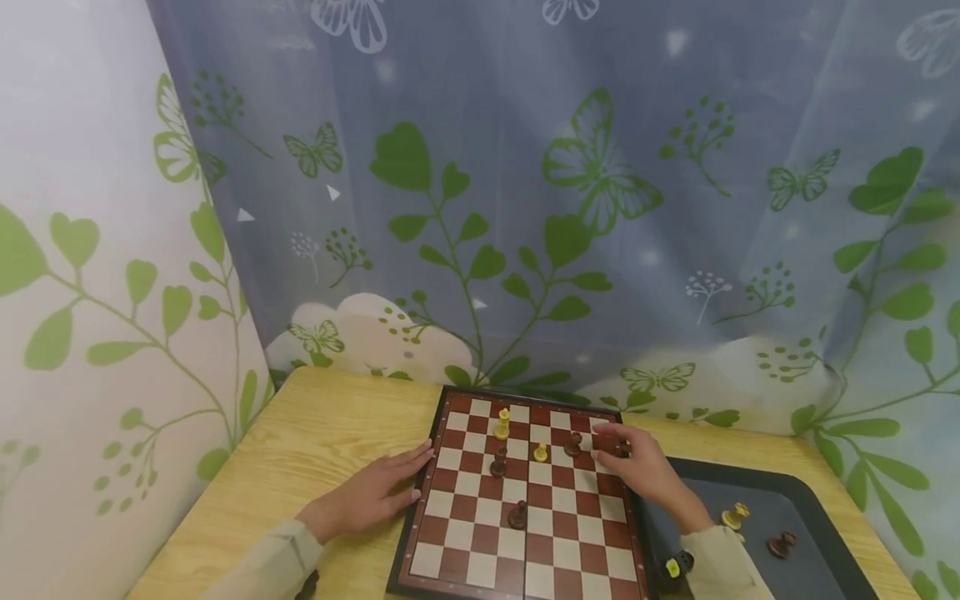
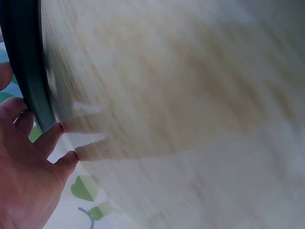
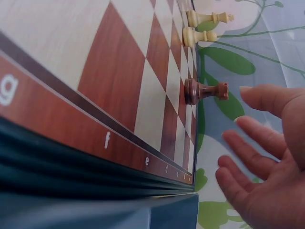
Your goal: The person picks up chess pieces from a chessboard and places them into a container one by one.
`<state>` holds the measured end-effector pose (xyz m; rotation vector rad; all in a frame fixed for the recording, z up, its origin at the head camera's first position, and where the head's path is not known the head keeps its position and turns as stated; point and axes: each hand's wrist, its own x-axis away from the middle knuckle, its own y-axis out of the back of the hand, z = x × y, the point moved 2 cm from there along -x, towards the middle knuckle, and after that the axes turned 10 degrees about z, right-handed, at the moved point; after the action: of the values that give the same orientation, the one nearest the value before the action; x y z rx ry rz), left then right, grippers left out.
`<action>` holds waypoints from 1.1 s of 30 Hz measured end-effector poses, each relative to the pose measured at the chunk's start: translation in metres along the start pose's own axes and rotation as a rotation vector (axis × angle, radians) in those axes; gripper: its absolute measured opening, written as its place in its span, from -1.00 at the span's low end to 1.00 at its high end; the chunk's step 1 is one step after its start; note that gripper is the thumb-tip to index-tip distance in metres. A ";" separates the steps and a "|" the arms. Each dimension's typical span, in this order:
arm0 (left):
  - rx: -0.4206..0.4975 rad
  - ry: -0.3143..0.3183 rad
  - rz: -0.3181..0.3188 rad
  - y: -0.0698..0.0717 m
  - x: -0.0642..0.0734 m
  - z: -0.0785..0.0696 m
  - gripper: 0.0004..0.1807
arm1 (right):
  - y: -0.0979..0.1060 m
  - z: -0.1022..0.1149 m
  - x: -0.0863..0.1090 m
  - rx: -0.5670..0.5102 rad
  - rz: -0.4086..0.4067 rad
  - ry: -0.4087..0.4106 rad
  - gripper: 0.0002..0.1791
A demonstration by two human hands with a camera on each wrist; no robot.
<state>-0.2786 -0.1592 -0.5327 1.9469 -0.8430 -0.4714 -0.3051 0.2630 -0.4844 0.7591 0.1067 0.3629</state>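
Note:
The checkered chessboard [image 1: 551,575] lies on the table, with several chess pieces standing on it. My left hand [image 1: 367,496] is at its left side, the extended fingers touching the board's edge. Over the far right squares, my right hand [image 1: 648,471] has its thumb and fingers spread above a dark chess piece [image 1: 622,448]. The right wrist view shows a dark rook [image 3: 205,91] just beyond the fingertips, with a gap between. A light king [image 1: 502,423], a light pawn [image 1: 541,452] and dark pieces, one at mid-board [image 1: 517,515], stand to the left of that hand.
A dark tray [image 1: 806,500] lies right of the board, holding a light piece [image 1: 735,515] and a dark piece [image 1: 782,544] on their sides. The wooden table [image 1: 330,417] extends to the left. A leaf-patterned curtain [image 1: 480,167] hangs behind.

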 end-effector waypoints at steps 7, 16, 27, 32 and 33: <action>0.011 -0.015 0.007 0.000 -0.003 0.000 -0.34 | -0.002 -0.005 -0.008 0.014 0.074 0.011 -0.46; 0.007 -0.004 -0.003 -0.004 -0.001 0.003 -0.34 | -0.003 -0.003 -0.017 0.014 0.146 0.099 -0.51; 0.007 0.006 0.001 0.000 0.004 0.005 -0.34 | 0.000 0.006 -0.023 0.064 0.167 0.143 -0.59; -0.004 -0.010 -0.003 -0.001 0.002 0.004 -0.34 | 0.002 0.009 -0.028 0.077 0.177 0.141 -0.61; -0.009 -0.008 -0.002 -0.001 0.002 0.004 -0.34 | 0.002 0.010 -0.029 0.080 0.184 0.142 -0.61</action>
<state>-0.2796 -0.1623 -0.5354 1.9388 -0.8424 -0.4834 -0.3309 0.2473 -0.4773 0.8246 0.1863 0.5900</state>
